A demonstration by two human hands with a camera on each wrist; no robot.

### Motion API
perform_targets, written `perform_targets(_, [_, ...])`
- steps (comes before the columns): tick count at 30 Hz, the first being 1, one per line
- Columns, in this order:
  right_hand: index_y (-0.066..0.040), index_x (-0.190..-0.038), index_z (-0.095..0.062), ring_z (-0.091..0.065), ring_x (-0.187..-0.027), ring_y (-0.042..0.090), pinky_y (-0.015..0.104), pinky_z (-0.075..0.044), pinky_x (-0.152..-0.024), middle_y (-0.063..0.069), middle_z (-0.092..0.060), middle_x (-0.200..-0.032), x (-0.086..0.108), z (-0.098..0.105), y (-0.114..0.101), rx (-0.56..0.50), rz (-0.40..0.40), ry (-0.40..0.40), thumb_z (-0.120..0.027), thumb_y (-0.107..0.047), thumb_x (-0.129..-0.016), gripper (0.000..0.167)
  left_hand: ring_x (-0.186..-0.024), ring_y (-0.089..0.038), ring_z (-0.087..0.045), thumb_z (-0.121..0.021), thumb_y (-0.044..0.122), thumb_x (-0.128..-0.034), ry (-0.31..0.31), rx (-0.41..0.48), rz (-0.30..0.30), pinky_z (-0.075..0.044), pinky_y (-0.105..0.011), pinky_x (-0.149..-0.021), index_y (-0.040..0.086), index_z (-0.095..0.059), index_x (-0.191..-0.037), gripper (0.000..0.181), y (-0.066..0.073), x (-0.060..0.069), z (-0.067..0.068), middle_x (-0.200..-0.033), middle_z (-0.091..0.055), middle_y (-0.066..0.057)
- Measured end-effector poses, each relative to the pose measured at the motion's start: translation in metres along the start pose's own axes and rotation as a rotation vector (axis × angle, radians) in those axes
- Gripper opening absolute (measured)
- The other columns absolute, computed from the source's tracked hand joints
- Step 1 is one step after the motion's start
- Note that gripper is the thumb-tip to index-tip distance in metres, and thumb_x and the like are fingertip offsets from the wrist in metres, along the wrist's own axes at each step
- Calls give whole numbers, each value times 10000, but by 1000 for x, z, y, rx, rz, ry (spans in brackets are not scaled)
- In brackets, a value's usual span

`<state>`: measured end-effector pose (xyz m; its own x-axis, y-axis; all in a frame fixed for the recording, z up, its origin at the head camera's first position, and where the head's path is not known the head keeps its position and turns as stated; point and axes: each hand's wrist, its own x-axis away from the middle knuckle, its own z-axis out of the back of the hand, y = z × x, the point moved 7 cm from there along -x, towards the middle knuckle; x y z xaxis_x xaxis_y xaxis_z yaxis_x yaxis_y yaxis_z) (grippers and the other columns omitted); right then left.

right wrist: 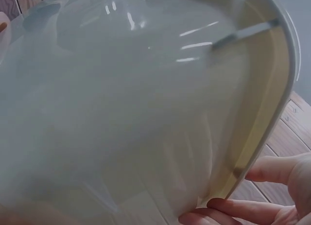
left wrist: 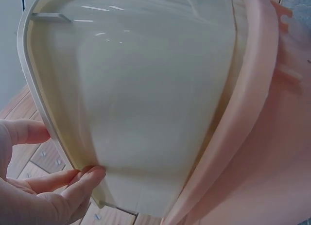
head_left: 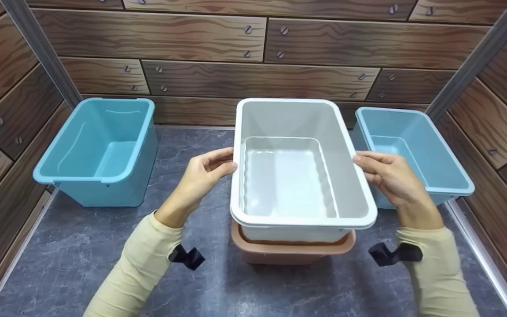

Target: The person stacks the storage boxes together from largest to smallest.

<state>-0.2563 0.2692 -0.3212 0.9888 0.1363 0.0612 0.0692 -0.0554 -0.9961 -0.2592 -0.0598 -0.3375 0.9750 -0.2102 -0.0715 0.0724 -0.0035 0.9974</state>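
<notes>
white tub (head_left: 286, 180) is filling the middle, covering part of the right blue tub (head_left: 418, 141) and most of the brown tub (head_left: 295, 257); it is sitting inside the latter, how deep i cannot tell. the left hand (head_left: 198, 178) and right hand (head_left: 390, 176) are pinching its sides, the grip partly hiding underneath.

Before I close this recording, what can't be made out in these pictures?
- Brown bin's inside: head view, covered by the white bin.
- White bin's bottom: left wrist view, behind the brown bin's rim.
- Part of the right blue bin: head view, behind the white bin and right hand.
- Sleeves' upper ends: head view, cut off by the bottom edge.
</notes>
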Motion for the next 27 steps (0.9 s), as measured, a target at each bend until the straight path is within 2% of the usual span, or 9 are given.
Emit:
perform_targets(17, [-214,-848,-767,-720,-792,42,169,-590,-734,-74,-763,-845,-1,3,7,1,-18,0,-558,-40,-950,290,-1046,-106,-643,-589,12,-907,13,-7,15,-538,-249,-963,-84,-538,-1307,415,-5,0,-1,-1285,-602,-275])
perform_targets(27, [-223,-858,-761,-718,-787,40,172,-590,-727,-82,-760,-839,-2,4,13,26,-30,-20,-556,-69,-959,276,-1044,-111,-648,-584,16,-916,2,-12,27,-544,-289,-983,-82,-541,-1305,403,-10,0,-1,-1265,-610,-276])
